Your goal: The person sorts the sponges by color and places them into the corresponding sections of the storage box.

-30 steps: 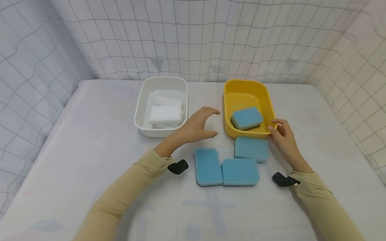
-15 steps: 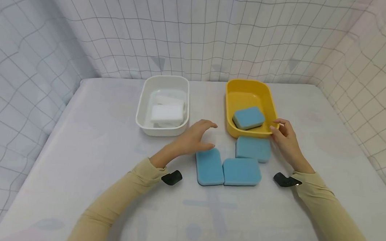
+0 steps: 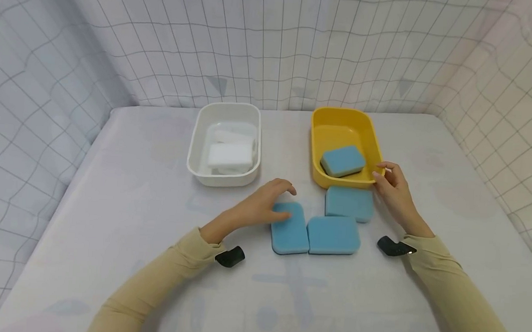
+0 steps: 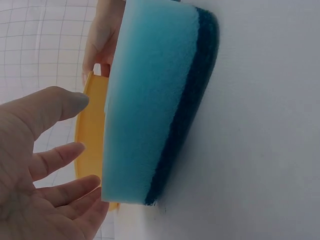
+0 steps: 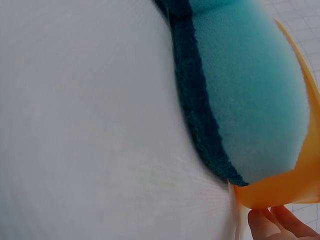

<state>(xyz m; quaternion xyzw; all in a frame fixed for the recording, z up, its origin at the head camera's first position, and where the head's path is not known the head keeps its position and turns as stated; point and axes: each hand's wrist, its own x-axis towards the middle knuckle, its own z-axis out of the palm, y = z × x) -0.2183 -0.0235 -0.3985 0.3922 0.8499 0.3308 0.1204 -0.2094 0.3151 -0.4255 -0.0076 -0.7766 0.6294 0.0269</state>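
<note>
My left hand (image 3: 263, 203) hovers over the far end of the left blue sponge (image 3: 291, 236), thumb and fingers spread with nothing between them. The left wrist view shows that sponge (image 4: 150, 100) large, a dark scouring layer along its underside. At the near right corner of the yellow tub (image 3: 343, 182), my right hand (image 3: 395, 195) pinches the rim, fingers inside and thumb outside. One blue sponge (image 3: 343, 161) lies tilted in the tub. Two more lie outside: a middle sponge (image 3: 333, 235) beside the left one, and another sponge (image 3: 349, 204) against the tub's front.
A white tub (image 3: 222, 182) stands to the left of the yellow one, holding white sponge-like blocks (image 3: 231, 156). White grid-patterned cloth (image 3: 290, 47) hangs behind and at both sides of the white-covered table (image 3: 312, 309).
My left hand has come down and toward me, from the gap between the tubs to over the left blue sponge. My right hand stays at the yellow tub's corner.
</note>
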